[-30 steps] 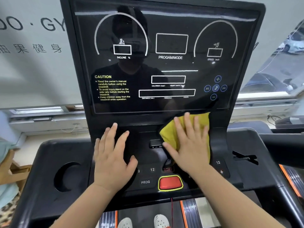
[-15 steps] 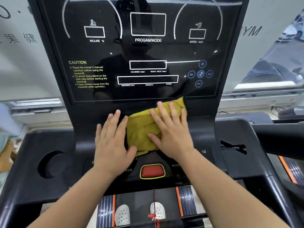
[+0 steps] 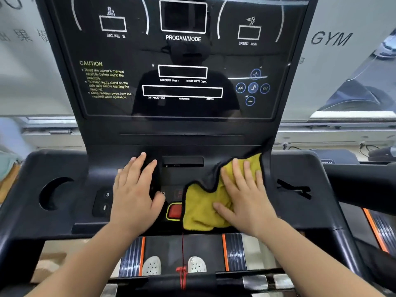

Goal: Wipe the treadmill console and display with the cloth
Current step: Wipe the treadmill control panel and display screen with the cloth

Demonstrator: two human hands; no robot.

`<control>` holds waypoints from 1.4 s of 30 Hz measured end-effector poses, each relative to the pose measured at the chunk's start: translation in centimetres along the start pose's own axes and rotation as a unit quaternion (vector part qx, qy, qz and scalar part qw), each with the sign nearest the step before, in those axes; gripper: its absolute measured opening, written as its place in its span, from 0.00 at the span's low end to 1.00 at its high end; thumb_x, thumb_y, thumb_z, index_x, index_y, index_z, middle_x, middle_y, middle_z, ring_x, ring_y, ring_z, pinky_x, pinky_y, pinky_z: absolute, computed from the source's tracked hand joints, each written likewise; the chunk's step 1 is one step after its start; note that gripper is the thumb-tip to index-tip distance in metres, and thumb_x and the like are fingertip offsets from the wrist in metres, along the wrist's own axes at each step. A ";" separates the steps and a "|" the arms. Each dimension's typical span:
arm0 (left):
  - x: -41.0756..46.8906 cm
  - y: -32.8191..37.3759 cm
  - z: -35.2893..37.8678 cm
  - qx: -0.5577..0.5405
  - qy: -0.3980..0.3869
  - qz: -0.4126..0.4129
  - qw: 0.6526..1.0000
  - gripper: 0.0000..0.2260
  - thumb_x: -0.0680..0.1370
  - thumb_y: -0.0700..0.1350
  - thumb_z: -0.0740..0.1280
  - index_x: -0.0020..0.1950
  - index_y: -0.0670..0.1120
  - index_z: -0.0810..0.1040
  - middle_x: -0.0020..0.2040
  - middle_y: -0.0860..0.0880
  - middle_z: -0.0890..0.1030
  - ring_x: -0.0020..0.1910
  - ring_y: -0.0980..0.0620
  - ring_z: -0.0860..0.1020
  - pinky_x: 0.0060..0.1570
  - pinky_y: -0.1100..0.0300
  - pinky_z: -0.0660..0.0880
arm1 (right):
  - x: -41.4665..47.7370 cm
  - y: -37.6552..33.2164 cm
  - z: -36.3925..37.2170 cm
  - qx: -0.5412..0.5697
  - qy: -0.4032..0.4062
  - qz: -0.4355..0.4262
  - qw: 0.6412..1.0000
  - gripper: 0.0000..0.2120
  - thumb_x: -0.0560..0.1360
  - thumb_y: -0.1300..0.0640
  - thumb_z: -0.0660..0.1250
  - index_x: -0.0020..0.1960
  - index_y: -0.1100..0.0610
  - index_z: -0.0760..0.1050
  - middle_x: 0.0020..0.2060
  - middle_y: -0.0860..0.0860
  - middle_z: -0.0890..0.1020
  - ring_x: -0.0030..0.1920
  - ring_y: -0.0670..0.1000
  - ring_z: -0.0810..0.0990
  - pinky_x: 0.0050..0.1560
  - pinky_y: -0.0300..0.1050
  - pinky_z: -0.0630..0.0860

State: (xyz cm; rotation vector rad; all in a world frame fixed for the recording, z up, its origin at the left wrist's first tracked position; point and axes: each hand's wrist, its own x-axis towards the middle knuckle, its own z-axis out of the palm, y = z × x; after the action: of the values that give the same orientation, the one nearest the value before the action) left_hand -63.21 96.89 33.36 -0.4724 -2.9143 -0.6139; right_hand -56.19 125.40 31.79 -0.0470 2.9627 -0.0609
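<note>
Two grips lie flat on the console [image 3: 300, 211]: the right grip [image 3: 246, 196] presses the yellow cloth [image 3: 199, 211] with straight fingers, against the red button [image 3: 174, 211]; the left grip [image 3: 135, 196] rests open-fingered, holding nothing.

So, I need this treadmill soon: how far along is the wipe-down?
Done: nothing can be confirmed; the glossy display shows no wiping marks either way. In hand: the right hand presses the yellow cloth flat on the console, overlapping the red button, while the left hand rests flat beside it. Left: probably the display, which the cloth isn't touching.
</note>
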 end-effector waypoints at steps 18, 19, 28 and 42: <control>-0.4 7.6 1.3 0.035 -0.064 0.089 0.993 0.26 0.71 0.62 0.65 0.60 0.46 0.82 0.57 0.47 0.81 0.55 0.42 0.78 0.54 0.47 0.75 | -0.5 1.2 0.1 0.041 0.029 0.060 0.997 0.45 0.75 0.22 0.38 0.84 0.47 0.43 0.83 0.55 0.39 0.82 0.63 0.39 0.78 0.69 0.40; -0.4 7.9 1.3 0.041 -0.068 0.091 0.993 0.27 0.70 0.62 0.65 0.60 0.46 0.82 0.57 0.47 0.81 0.55 0.43 0.78 0.53 0.48 0.75 | -0.3 0.4 0.1 0.043 0.020 0.043 0.998 0.45 0.74 0.22 0.39 0.83 0.47 0.40 0.82 0.55 0.37 0.82 0.63 0.36 0.78 0.68 0.37; -0.7 8.7 2.2 0.063 -0.070 0.151 0.984 0.16 0.72 0.54 0.63 0.45 0.47 0.85 0.43 0.49 0.82 0.43 0.42 0.79 0.40 0.50 0.77 | -5.0 0.8 1.9 0.060 0.028 -0.114 0.991 0.37 0.79 0.26 0.45 0.83 0.42 0.53 0.84 0.48 0.53 0.83 0.57 0.49 0.80 0.62 0.46; 2.7 11.6 -4.7 -0.194 -0.034 0.051 0.979 0.04 0.78 0.45 0.70 0.44 0.52 0.81 0.39 0.58 0.81 0.44 0.61 0.78 0.40 0.71 0.70 | 1.6 3.9 -7.1 0.097 0.022 -0.115 0.988 0.16 0.80 0.45 0.67 0.67 0.46 0.78 0.58 0.47 0.82 0.66 0.53 0.72 0.73 0.56 0.63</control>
State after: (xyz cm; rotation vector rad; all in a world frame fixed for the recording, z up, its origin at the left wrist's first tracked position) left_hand -61.69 105.79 42.43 -0.6907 -2.8095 -1.1787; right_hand -59.17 129.50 38.31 -0.3661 2.9637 -0.3843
